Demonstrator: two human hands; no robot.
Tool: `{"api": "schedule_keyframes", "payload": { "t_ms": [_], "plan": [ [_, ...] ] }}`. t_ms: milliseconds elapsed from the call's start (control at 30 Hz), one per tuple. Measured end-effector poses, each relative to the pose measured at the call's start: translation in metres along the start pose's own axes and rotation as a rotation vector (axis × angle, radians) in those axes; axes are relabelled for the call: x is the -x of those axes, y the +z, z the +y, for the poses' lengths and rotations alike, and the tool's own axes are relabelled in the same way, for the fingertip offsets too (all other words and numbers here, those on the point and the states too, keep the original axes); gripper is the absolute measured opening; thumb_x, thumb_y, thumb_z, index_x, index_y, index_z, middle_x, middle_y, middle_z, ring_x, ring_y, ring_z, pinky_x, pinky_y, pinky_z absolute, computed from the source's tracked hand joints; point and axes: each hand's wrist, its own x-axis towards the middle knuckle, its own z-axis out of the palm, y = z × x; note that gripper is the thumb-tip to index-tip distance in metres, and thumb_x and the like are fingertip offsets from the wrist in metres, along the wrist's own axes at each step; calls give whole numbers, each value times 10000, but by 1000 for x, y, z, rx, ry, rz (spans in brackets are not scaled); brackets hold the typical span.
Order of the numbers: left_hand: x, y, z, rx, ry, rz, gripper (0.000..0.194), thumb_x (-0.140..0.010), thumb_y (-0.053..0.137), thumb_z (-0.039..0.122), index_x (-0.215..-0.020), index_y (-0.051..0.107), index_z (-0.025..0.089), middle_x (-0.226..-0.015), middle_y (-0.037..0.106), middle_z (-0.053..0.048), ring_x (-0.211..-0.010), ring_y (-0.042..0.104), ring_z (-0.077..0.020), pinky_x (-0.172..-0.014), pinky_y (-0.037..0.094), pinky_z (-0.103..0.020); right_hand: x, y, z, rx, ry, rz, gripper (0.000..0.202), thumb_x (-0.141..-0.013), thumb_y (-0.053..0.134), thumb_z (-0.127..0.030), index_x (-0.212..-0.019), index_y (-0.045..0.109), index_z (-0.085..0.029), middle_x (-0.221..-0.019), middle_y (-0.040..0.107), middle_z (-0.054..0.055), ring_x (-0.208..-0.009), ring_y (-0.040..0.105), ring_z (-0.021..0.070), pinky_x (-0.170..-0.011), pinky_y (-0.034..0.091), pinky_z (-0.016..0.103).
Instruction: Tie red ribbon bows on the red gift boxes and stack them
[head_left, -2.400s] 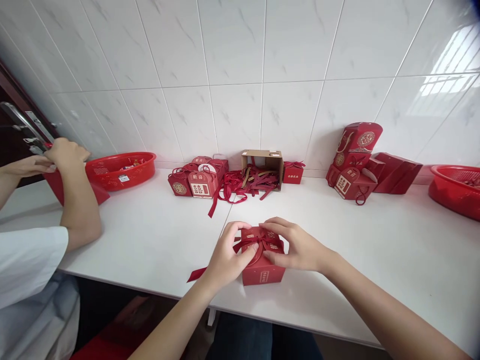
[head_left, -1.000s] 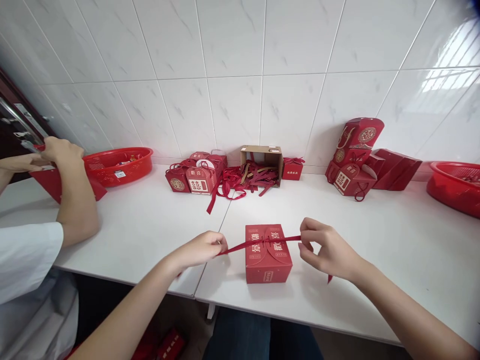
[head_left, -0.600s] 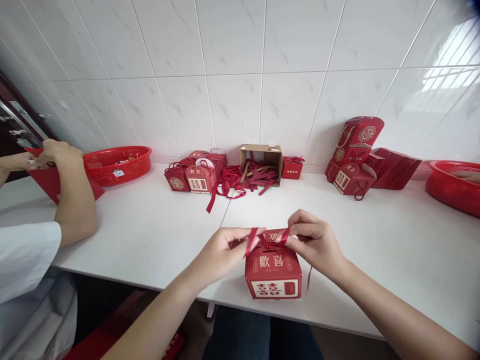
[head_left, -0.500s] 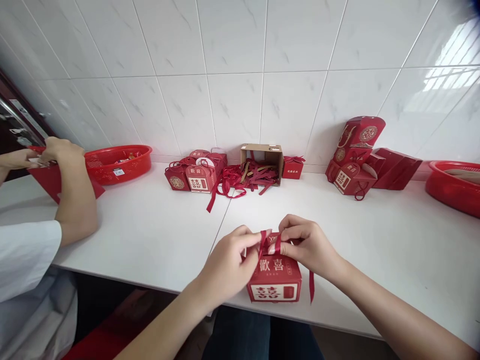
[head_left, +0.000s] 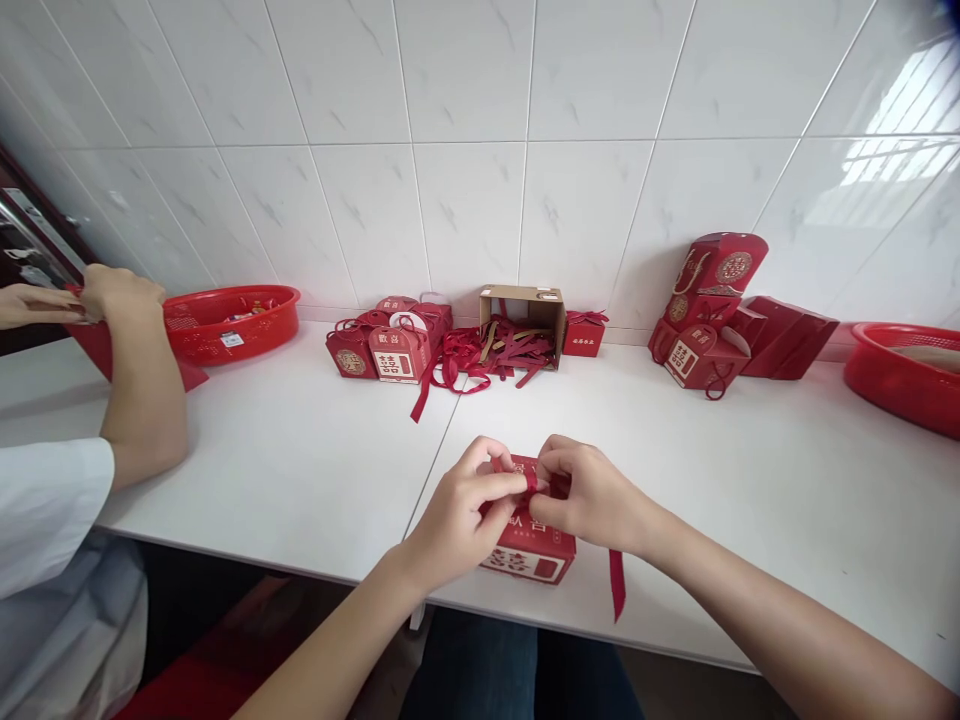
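A red box (head_left: 534, 548) with gold and white print stands near the table's front edge, partly covered by both hands. On its top, my left hand (head_left: 472, 510) pinches a red ribbon (head_left: 531, 482) between thumb and fingers. Close beside it, my right hand (head_left: 592, 495) is closed on the same ribbon at the box's top right. One ribbon end (head_left: 616, 585) hangs down below my right wrist. The fingertips hide part of the ribbon where the hands meet.
Red boxes (head_left: 400, 355), loose ribbons and an open cardboard box (head_left: 559, 325) line the wall. Stacked red boxes (head_left: 705, 355) and a red basket (head_left: 892, 375) stand right. At left, another person's arms (head_left: 146, 390) hold a red item beside a red basket (head_left: 277, 328).
The box has shifted slightly left and turned a little. My hands have come closer together, and the two raised ribbon parts are now drawn into one bunch between my fingertips.
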Motion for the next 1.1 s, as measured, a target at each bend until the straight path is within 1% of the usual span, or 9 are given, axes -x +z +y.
{"api": "schedule_keyframes", "payload": {
  "t_ms": [100,300,433,567,700,767,833,967,1100],
  "plan": [
    [-4,-4,-1,3,-31,-15,160,-862,453,51,-816,561,161,-947,452,-30,-728,497,-75,-651,441,-205,-2,-2,-2,63,9,-55,130,-662,544,-176,-558,466,-186,-753,513,5,-627,483,105,-580,393,243],
    [-9,-10,1,-83,-79,-151,125,-920,379,136,-898,490,187,-1000,471,-37,-849,527,-123,-779,454,-268,-4,-9,-8,221,-28,-85,157,-694,527,-183,-564,438,-183,-886,553,41,-717,519,136,-691,425,294],
    [-3,-19,-2,-218,-189,-105,146,-941,327,182,-932,472,196,-1032,464,-42,-851,538,-147,-777,448,-305,-3,-15,-4,251,-51,-77,174,-694,525,-168,-573,401,-187,-918,583,46,-809,534,168,-755,423,313],
    [4,-32,-2,-311,-346,-79,160,-936,327,232,-939,485,202,-1051,463,-46,-776,525,-154,-741,435,-340,-1,-20,7,271,-37,-115,172,-690,525,-183,-583,390,-194,-852,582,32,-715,510,153,-682,416,301],
    [2,-43,4,7,-373,-182,122,-912,397,259,-846,485,208,-1115,472,-39,-1013,511,-186,-912,403,-351,2,-22,10,253,-47,-137,160,-705,516,-185,-599,397,-197,-838,591,26,-722,517,158,-684,419,301],
    [-3,-44,4,244,-381,-259,162,-910,402,271,-778,464,200,-1168,483,-40,-1099,485,-193,-942,399,-340,3,-23,8,238,-48,-148,147,-713,516,-185,-610,412,-197,-880,608,27,-763,532,167,-709,425,308],
    [-8,-43,2,330,-363,-300,223,-914,410,312,-731,449,191,-1198,494,-50,-1115,481,-202,-948,402,-348,5,-23,5,236,-45,-166,155,-711,531,-186,-607,417,-197,-918,619,27,-824,540,183,-740,426,317],
    [-10,-42,-10,-5,-248,-223,267,-918,432,367,-727,496,191,-1169,525,-58,-1145,435,-225,-1015,315,-434,12,-21,1,241,-42,-178,203,-693,555,-168,-584,387,-194,-967,626,26,-890,538,199,-760,427,324],
    [-7,-45,-19,-434,-130,-154,265,-907,464,368,-730,560,195,-1129,560,-57,-1099,423,-259,-941,286,-490,18,-18,1,241,-33,-161,225,-673,544,-128,-574,354,-194,-981,620,35,-865,547,191,-739,431,322]
  ]
}}
